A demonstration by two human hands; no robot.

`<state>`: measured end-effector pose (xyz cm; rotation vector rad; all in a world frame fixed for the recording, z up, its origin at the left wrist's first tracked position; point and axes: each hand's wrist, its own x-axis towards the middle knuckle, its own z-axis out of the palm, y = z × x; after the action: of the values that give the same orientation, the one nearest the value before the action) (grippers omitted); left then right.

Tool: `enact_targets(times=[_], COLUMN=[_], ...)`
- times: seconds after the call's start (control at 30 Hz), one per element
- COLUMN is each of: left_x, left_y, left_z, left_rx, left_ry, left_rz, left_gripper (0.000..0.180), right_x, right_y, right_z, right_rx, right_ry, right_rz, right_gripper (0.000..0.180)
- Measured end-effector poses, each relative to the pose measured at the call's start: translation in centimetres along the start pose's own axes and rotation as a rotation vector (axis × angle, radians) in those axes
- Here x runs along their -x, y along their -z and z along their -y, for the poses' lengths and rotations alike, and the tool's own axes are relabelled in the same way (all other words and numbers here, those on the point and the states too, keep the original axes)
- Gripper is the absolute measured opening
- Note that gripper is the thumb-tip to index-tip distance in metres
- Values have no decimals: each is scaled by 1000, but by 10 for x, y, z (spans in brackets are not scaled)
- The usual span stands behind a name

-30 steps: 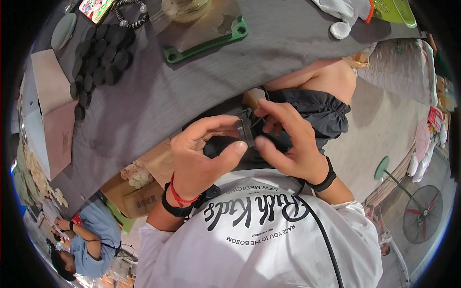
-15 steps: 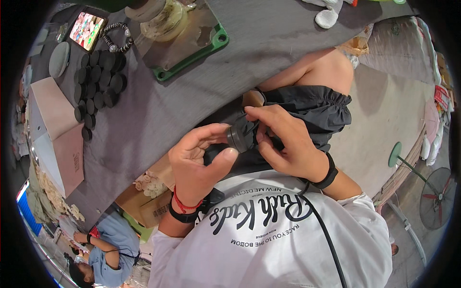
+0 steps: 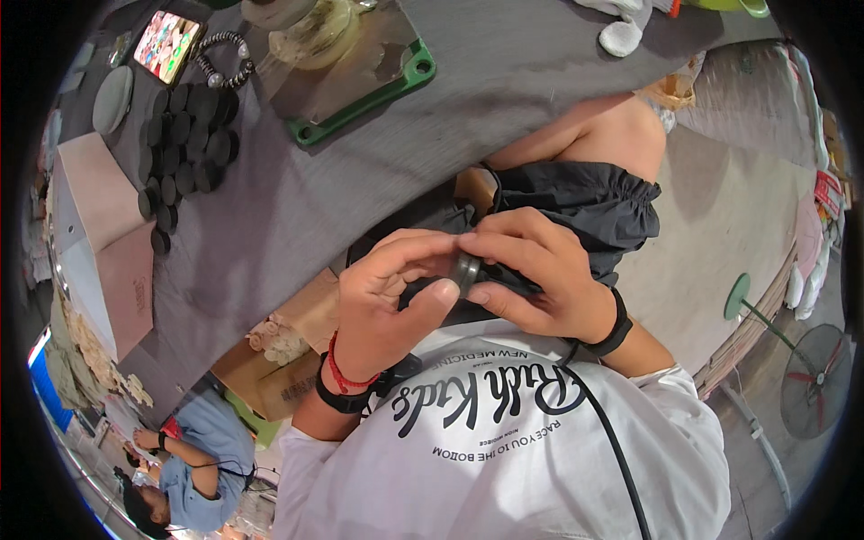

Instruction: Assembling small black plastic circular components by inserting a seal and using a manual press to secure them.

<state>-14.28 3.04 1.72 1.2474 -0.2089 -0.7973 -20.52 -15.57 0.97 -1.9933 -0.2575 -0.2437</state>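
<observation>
Smooth, faintly glossy dark disc point(image 3: 466, 274), matt black discs point(image 3: 181, 128), grey cloth point(image 3: 360, 135) — dull finish, glossy phone point(image 3: 166, 45)

A thick, dark round disc point(image 3: 466, 274) with a lightly shining rim stands on edge, slightly tilted, between the fingertips of the left hand point(image 3: 387, 292) and right hand point(image 3: 551, 286), off the near edge of the tabletop point(image 3: 297, 202).

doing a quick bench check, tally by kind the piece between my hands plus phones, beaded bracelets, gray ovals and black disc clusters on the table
Dark round piece, possibly layered: 1
Phone with lit screen: 1
Black-and-pale beaded bracelet: 1
Smooth gray oval object: 1
Cluster of black round discs, overlapping too much to count singly: 1
Total: 5
</observation>
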Motion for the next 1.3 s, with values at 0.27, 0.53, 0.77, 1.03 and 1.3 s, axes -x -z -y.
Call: enact_targets(times=[0.27,0.53,0.77,1.03,1.3], left_x=[-3,2,1,5,2], left_y=[1,9,13,8,10], left_z=[-2,-1,0,10,-2], left_rx=[-448,-670,-731,-636,-616], left_ry=[-372,-583,-573,-549,-410], left_rz=[4,54,125,28,54], left_gripper=[35,43,39,33,28], right_x=[2,2,4,2,0], right_y=[-5,-2,-9,-10,2], right_z=[-1,-5,3,-1,0], right_rx=[-70,69,149,159,149], right_ry=[83,186,173,177,131], right_rz=[-167,-22,78,88,174], right_gripper=[35,38,36,38,30])
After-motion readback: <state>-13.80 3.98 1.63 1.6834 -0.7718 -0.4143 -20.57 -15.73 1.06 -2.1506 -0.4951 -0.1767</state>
